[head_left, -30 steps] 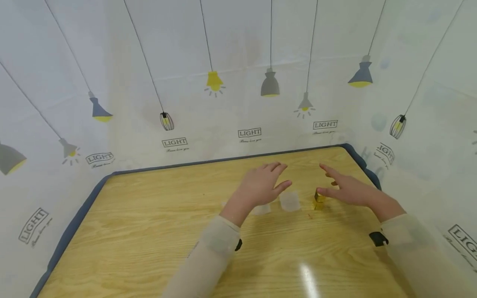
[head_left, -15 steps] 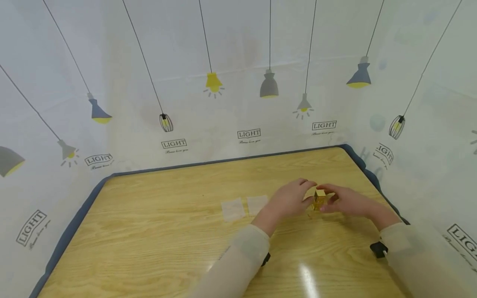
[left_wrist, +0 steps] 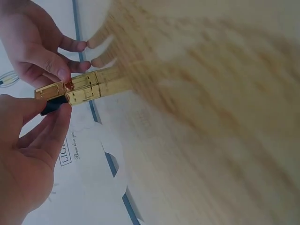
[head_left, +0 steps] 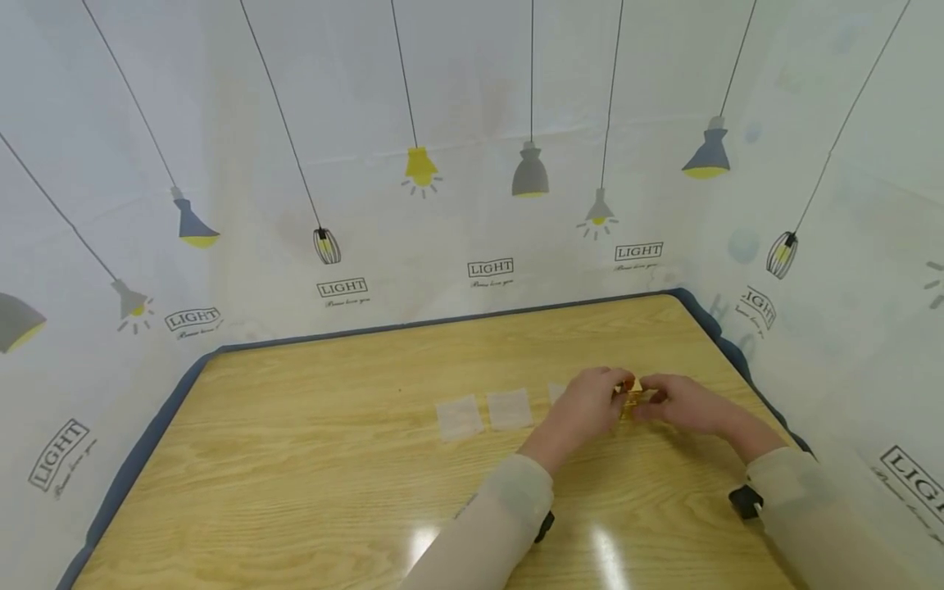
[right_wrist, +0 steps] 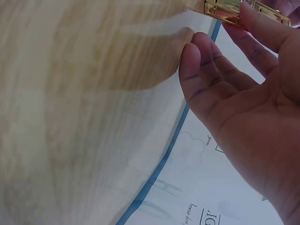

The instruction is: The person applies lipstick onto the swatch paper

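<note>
A small shiny gold square-sided block point(head_left: 631, 403), made of sections end to end, stands upright on the wooden table point(head_left: 317, 459) at the right. In the left wrist view its top section shows a black face point(left_wrist: 54, 105) and a bit of red-orange at the joint below. My left hand point(head_left: 586, 403) pinches that top section between thumb and fingers. From the other side, my right hand point(head_left: 686, 403) pinches the block near the joint with thumb and index finger. The right hand's other fingers point(right_wrist: 190, 61) extend beside it. Each hand partly hides the gold block.
Two pale squares point(head_left: 459, 418) of thin sheet lie left of the hands, with a third square point(head_left: 556, 393) partly covered by the left hand. White printed sheeting point(head_left: 413, 270) rises behind the table and along its sides.
My left hand has moved right, past the pale squares, to the gold block. My right hand's spread fingers have closed in on it too. Both hands now grip the block, covering its top.
</note>
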The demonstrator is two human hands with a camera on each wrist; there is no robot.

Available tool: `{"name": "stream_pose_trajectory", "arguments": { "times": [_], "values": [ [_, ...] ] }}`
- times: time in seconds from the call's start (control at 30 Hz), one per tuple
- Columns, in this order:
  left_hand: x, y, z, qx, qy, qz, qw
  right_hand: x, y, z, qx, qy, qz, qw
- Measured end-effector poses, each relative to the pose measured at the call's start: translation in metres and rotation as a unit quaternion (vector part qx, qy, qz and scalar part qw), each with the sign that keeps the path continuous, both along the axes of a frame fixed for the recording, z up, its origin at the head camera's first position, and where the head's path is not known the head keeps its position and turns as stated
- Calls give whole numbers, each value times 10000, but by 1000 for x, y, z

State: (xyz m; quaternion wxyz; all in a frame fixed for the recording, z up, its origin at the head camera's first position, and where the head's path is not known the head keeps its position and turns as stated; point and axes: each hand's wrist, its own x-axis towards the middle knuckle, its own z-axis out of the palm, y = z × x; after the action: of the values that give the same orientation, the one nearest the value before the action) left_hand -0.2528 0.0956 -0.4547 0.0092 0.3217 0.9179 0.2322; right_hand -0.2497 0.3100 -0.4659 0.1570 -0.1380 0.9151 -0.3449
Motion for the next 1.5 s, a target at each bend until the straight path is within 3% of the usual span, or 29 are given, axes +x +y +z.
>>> {"name": "stream_pose_trajectory", "arguments": {
  "times": [0.17,0.3,0.53,0.77,1.0,1.1,1.33,1.5],
  "values": [
    [1,-5,7,459,-366,114,9982,2,-6,8,-39,293,130,9995],
    [3,-9,16,665,-334,290,9968,5,-12,20,-147,716,266,9970],
    [14,-21,39,914,307,325,9948,16,-27,43,-654,1106,222,9915],
    [34,-51,52,1249,780,9,9891,36,-50,67,-1286,1200,-14,9844],
    [55,-97,57,2017,962,278,9743,56,-84,79,-2704,1100,251,9561],
    [62,-114,59,2210,1150,184,9683,62,-100,81,-2859,1163,327,9506],
    [77,-149,68,2317,1902,269,9537,75,-137,88,-2882,1230,206,9494],
    [91,-164,72,2403,1940,273,9507,89,-154,88,-2943,1317,152,9465]
  ]
}}
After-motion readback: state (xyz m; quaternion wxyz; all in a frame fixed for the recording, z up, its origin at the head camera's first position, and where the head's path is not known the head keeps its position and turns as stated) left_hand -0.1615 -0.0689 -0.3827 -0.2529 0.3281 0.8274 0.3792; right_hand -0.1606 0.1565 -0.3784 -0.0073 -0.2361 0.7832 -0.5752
